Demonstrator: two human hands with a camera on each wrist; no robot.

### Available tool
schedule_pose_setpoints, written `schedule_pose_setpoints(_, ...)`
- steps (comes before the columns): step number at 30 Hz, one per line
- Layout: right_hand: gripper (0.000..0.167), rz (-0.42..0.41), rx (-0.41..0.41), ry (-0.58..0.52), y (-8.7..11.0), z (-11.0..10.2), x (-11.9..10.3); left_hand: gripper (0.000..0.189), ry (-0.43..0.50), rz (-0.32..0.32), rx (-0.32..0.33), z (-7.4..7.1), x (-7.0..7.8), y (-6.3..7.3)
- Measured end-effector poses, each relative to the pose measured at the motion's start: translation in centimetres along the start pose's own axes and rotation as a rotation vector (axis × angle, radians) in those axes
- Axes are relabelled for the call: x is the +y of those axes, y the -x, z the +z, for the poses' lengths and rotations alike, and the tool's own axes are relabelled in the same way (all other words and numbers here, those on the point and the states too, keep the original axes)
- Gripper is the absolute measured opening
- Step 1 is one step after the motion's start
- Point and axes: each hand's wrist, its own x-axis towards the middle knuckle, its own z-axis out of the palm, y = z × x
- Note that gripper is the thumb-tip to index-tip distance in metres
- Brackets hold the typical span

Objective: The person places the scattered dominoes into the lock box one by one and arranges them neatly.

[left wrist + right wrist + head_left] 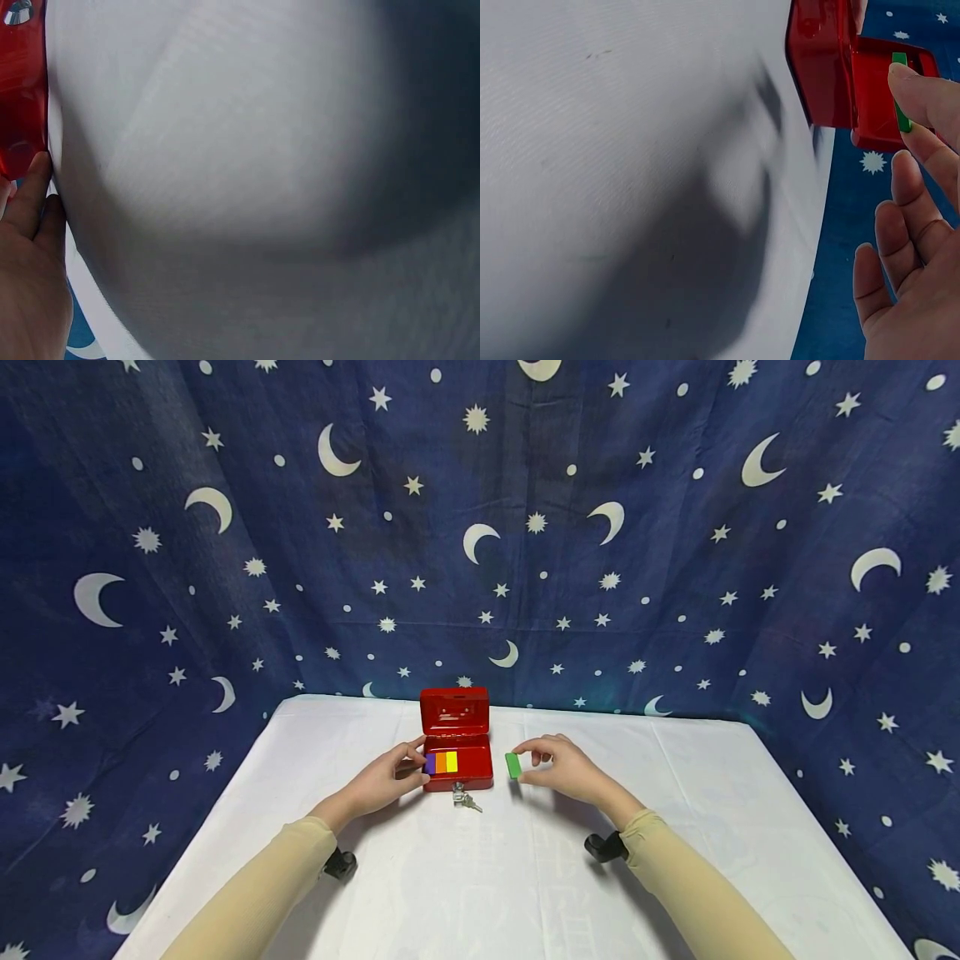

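Observation:
A red metal cash box [474, 763] stands on the table with its lid [454, 712] raised. Inside, at the left, purple [431, 764], orange [441, 762] and yellow [452, 762] blocks lie side by side in a row. My left hand [386, 779] holds the box's left end, thumb at the front corner and fingers farther back; its index fingertip is by the purple block. To the right of the box, my right hand [564, 768] pinches a thin green rectangular block [513, 766] between thumb and index finger, above the tabletop. The right wrist view shows its other fingers [895, 232] spread loosely.
Small keys [470, 802] hang from the lock [458, 791] at the box's front. A white cloth [480, 877] covers the table. Behind it hangs a dark blue curtain [420, 535] with moons and stars. Black wrist cameras [604, 847] sit below both sleeves.

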Motion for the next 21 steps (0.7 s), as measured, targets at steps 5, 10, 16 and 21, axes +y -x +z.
schedule_pose_setpoints(5, 0.038, 0.004, -0.003, -0.001, -0.5, 0.4, -0.2, 0.027, 0.004, 0.000, -0.001, 0.0, 0.0, 0.0)
schedule_pose_setpoints(10, 0.038, 0.006, -0.005, 0.006, -1.0, 0.7, -0.5, 0.030, 0.000, 0.000, -0.004, 0.0, 0.0, 0.0)
schedule_pose_setpoints(16, 0.040, -0.007, -0.006, 0.002, -1.5, 1.0, -1.0, 0.029, -0.003, -0.010, -0.003, 0.0, 0.1, 0.0)
schedule_pose_setpoints(21, 0.040, 0.005, -0.011, -0.005, -1.9, 1.3, -1.5, 0.029, -0.002, -0.009, 0.000, 0.0, 0.1, 0.0)
